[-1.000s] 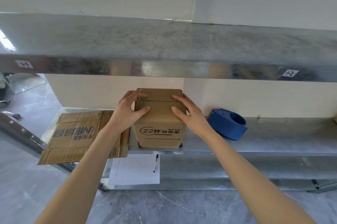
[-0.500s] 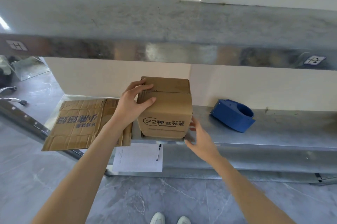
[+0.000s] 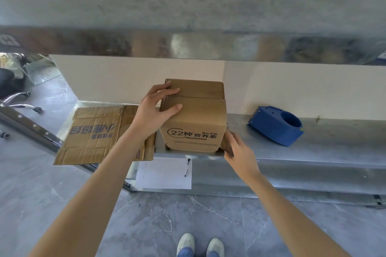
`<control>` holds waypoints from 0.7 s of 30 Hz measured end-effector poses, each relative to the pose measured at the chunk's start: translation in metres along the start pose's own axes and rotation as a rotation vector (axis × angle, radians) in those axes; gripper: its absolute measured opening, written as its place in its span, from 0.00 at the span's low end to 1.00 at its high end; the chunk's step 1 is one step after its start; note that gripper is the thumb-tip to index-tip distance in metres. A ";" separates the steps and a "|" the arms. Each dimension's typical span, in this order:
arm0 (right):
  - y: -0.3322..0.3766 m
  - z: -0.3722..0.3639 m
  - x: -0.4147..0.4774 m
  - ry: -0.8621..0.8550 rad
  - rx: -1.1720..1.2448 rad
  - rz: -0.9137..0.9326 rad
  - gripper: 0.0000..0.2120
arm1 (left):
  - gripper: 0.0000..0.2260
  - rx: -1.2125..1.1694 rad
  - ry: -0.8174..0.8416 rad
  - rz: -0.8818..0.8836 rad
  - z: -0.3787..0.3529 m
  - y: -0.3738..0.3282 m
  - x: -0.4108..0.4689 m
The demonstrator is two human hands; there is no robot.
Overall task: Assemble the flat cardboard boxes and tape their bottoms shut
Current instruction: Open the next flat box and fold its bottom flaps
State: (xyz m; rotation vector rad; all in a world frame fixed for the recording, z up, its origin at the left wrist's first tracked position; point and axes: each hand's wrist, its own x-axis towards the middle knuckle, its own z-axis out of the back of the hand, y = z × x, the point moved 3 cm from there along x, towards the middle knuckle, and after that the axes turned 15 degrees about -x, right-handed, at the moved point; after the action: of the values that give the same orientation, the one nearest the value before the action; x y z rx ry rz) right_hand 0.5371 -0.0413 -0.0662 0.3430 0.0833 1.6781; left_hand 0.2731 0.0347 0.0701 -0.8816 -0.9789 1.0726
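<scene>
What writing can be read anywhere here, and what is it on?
"22种营养素": on the front of the box.
Smaller print beside and under it: too small to read.
Big upside-down Chinese characters on the flat cardboard: not surely readable.
Mark on the sticker at far left: blurred.
Marks on the sheet of paper: too faint.

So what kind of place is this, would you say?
Probably a packing or storage area: bare metal shelving, a blue tape dispenser on it, and flattened cardboard beside a small box.
</scene>
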 end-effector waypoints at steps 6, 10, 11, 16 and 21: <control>-0.018 0.026 -0.007 -0.113 -0.296 0.130 0.37 | 0.19 -0.020 -0.011 -0.005 -0.021 -0.001 -0.009; -0.033 0.027 -0.012 -0.100 -0.359 0.132 0.33 | 0.19 -0.019 -0.009 0.000 -0.043 0.004 -0.015; -0.038 0.026 -0.015 -0.086 -0.372 0.133 0.33 | 0.19 -0.010 0.005 0.031 -0.050 0.009 -0.019; -0.055 0.020 -0.017 0.095 -0.371 0.110 0.33 | 0.19 -0.051 -0.015 0.075 -0.062 0.029 -0.020; -0.069 0.023 -0.007 0.331 -0.324 0.140 0.32 | 0.19 -0.048 0.001 0.083 -0.068 0.032 -0.014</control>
State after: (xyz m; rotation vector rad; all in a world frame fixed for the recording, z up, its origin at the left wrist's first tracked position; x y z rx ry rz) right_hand 0.6101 -0.0416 -0.0632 -0.1774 0.0316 1.8405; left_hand 0.3250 0.0217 0.0155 -0.9693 -0.9778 1.1230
